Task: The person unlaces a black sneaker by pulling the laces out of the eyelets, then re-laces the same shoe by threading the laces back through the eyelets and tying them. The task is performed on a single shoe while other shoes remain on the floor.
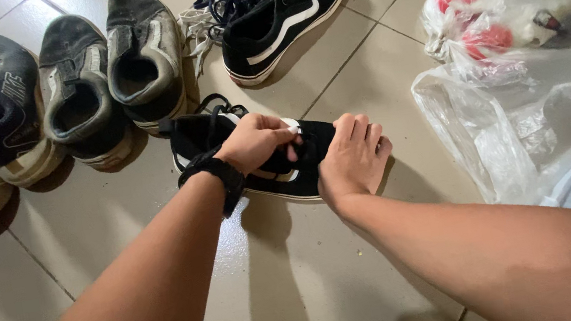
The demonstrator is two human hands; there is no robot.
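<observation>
Both hands are gripping a black sneaker (278, 160) lying on the tiled floor (307, 294): the left hand (256, 142), a dark band (219, 175) at its wrist, is pinching what looks like a lace end at the shoe's throat, while the right hand (352, 157) is curling over the toe end and pressing it down. The shoe is sitting near the middle of the floor, black-bodied with a white side stripe and a pale sole edge, its collar gaping toward the far side. Judging by the loose black loops trailing behind the collar, the lacing appears to be only partly worked, with the upper eyelets left to deal with; the fingers are hiding the exact stage. Its apparent mate (286, 19) is lying toward the far edge beside a tangle of white and dark laces (216, 11). Four worn dark shoes (61, 96) are lining the far left, and clear plastic bags (541, 89) are crowding the right edge.
</observation>
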